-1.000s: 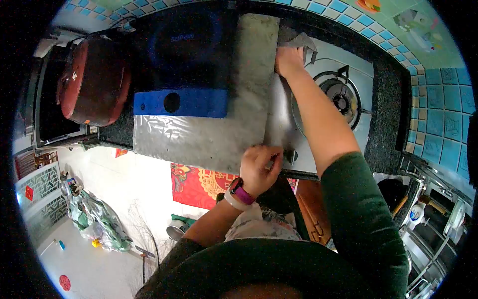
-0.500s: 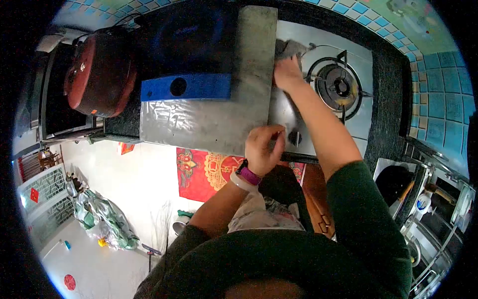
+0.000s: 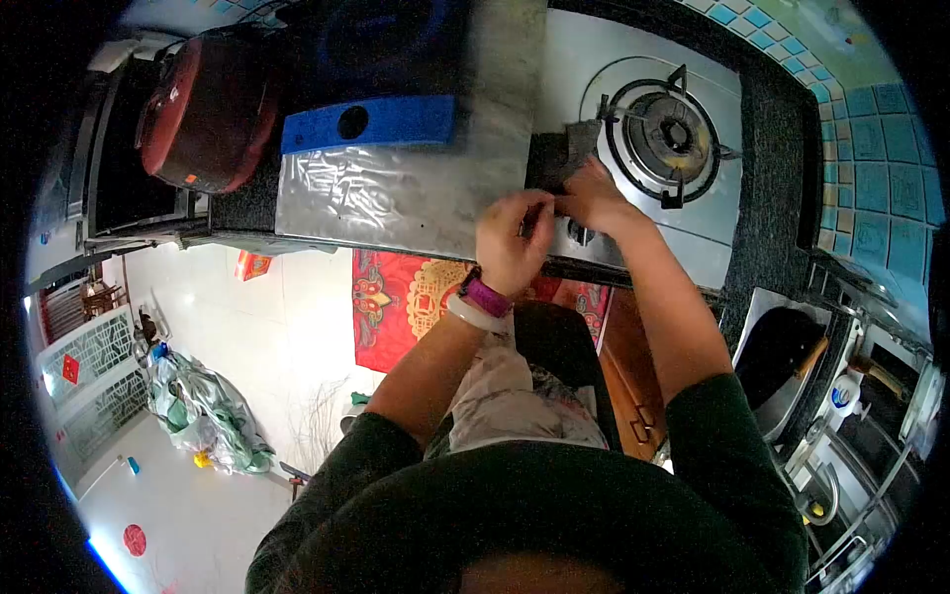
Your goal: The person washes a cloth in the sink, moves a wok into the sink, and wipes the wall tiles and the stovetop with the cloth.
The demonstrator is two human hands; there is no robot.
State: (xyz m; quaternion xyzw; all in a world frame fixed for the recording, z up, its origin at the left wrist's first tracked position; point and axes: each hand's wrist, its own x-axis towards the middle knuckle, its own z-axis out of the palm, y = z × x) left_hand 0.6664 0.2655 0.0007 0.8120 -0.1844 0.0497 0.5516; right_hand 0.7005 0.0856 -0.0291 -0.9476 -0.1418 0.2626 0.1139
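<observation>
My right hand [image 3: 598, 201] is closed on a dark grey cloth [image 3: 581, 147], which lies bunched on the gas stove [image 3: 614, 61] just left of the burner [image 3: 675, 137]. The hand is low on the stove, close to a control knob [image 3: 579, 234]. Beside it, my left hand [image 3: 512, 241] hovers at the right edge of a metal sheet [image 3: 396, 198]. Its fingers are curled toward the thumb, and whatever they may hold is hidden. A purple wristband [image 3: 485, 295] and a white bangle [image 3: 475, 315] are on the left wrist.
A blue-fronted induction cooker [image 3: 368, 125] stands on the metal sheet, with a dark red cooker [image 3: 208, 114] farther left. At the right are a black wok [image 3: 782, 351] and a metal rack [image 3: 891, 475]. A red patterned mat [image 3: 381, 327] lies on the floor below.
My right hand has drawn the cloth nearer to me along the stove, beside the burner. My left hand stays curled, now close to the right one. The view has shifted slightly.
</observation>
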